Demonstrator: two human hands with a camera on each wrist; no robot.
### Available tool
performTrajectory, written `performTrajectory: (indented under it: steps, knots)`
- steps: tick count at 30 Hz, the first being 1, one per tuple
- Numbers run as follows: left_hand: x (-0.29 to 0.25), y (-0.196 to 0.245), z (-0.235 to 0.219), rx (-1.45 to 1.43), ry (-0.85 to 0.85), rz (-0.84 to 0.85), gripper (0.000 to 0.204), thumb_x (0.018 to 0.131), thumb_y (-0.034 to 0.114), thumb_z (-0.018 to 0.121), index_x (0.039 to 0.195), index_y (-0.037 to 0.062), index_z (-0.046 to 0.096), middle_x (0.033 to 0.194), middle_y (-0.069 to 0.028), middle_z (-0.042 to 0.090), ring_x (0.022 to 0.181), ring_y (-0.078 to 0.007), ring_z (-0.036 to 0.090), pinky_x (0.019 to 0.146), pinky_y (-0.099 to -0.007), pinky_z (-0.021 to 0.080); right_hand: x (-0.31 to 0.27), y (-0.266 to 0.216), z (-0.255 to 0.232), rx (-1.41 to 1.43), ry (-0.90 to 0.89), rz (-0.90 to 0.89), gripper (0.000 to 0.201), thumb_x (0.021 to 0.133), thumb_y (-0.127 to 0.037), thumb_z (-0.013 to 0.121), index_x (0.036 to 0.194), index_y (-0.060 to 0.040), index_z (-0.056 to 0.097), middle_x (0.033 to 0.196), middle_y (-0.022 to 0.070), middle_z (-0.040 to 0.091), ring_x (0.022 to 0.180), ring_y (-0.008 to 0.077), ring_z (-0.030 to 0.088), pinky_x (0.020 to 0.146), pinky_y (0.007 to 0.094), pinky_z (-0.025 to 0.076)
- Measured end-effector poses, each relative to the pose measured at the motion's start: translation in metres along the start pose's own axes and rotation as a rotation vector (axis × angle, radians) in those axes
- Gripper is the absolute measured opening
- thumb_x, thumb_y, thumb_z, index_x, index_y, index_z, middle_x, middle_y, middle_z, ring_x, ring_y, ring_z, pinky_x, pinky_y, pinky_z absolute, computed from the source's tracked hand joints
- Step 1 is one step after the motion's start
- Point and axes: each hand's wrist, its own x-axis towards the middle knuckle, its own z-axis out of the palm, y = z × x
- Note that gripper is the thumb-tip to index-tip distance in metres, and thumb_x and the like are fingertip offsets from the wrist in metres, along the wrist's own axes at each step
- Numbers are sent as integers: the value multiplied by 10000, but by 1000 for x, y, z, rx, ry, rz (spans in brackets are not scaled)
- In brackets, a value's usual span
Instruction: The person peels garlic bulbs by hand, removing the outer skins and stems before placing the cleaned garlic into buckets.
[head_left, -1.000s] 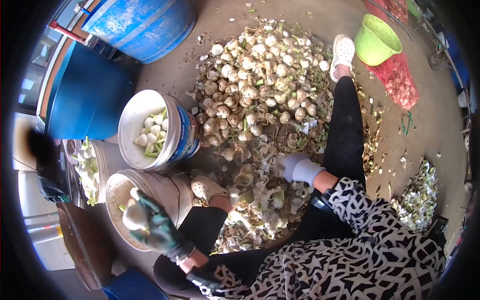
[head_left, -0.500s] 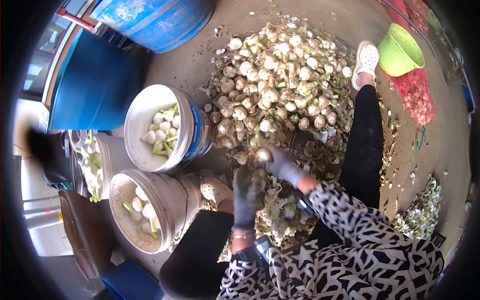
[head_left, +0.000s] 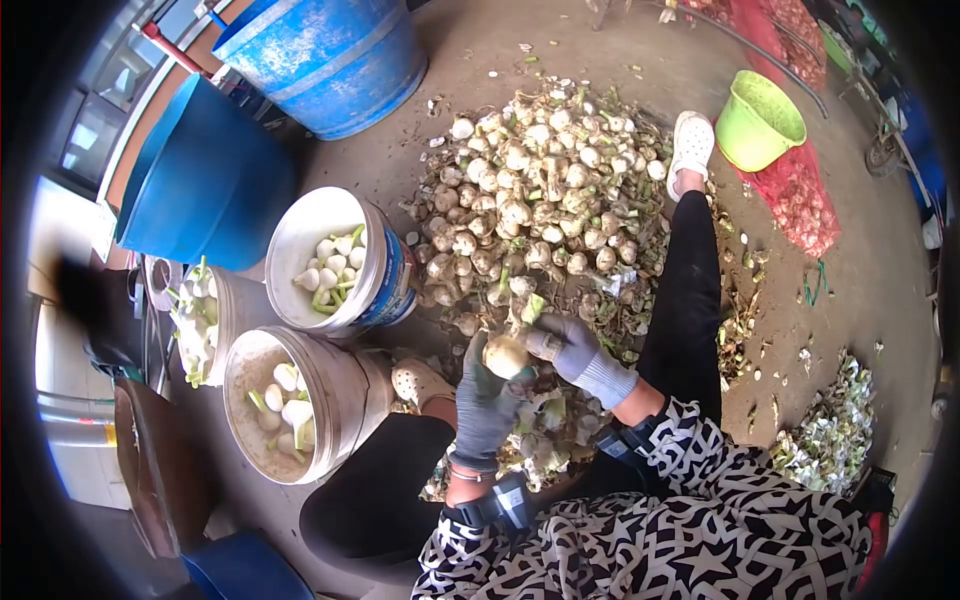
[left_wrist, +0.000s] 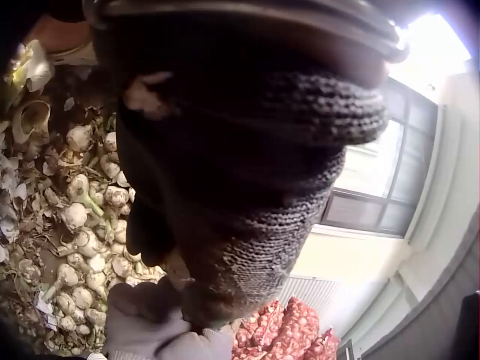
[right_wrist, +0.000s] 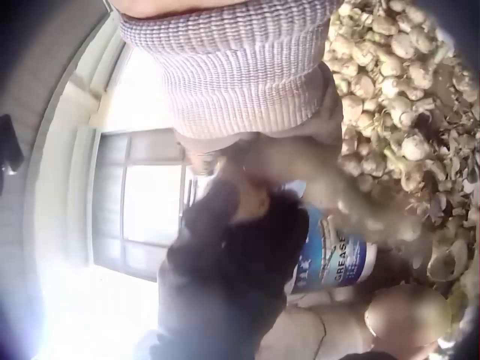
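My gloved left hand point(head_left: 483, 405) grips a pale garlic bulb point(head_left: 506, 356) between thumb and fingers, low over the near edge of the garlic pile point(head_left: 530, 190). On the bulb's right side is my right hand point(head_left: 578, 360) in a grey glove, its thumb and curled fingers pinching at the bulb. A yellow-green leafy piece point(head_left: 532, 307) shows just above those fingertips. The left wrist view has the dark glove point(left_wrist: 247, 187) covering the bulb. Motion blurs both hands in the right wrist view.
White buckets point(head_left: 330, 400) with peeled garlic stand at left, one with a blue label point(head_left: 390, 275). Behind them are large blue tubs point(head_left: 200, 180). Loose skins point(head_left: 560, 415) lie between the legs. A lime-green bucket point(head_left: 760, 120) and red net bag point(head_left: 800, 205) are at far right.
The left hand has left the near white bucket, where a bulb was dropped in, and come over to the right hand. The right hand has brought a bulb from the pile, now in the left hand.
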Motion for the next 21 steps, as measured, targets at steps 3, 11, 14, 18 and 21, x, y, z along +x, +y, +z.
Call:
performTrajectory:
  steps: [3,11,14,18,21]
  knots:
    - [-2,3,-12,-387,-15,-308,487,925,259,595,1314,14,433,1081,-125,602,869,-206,645,797,-352,543,-10,8,-5,164,-66,134,178,927,-187,604,935,-27,682,842,48,693,784,133,624,729,293,498]
    - [11,-16,-23,832,-9,-174,318,918,246,526,1141,28,585,1061,-166,639,971,-259,644,789,-351,514,-6,8,-18,646,-583,410,317,888,-178,637,1142,11,624,680,45,621,451,111,525,419,239,414]
    - [5,10,-7,210,246,-133,408,1003,317,378,1145,-13,571,1067,-144,642,967,-212,635,837,-335,511,2,27,-13,489,-478,349,306,883,-157,616,1138,11,632,745,62,646,482,106,539,447,232,431]
    - [-12,6,-8,488,11,0,406,1022,311,403,1252,-2,518,1159,-134,574,1068,-211,558,875,-325,466,1,27,-4,615,-527,381,290,861,-142,615,1095,28,634,791,55,654,606,95,580,521,216,446]
    - [-14,-3,-12,691,-22,78,408,742,-77,639,1137,-13,559,984,-171,626,919,-325,635,789,-375,527,-7,27,-7,809,-384,472,329,864,-311,617,839,17,620,596,27,565,431,115,505,409,252,381]
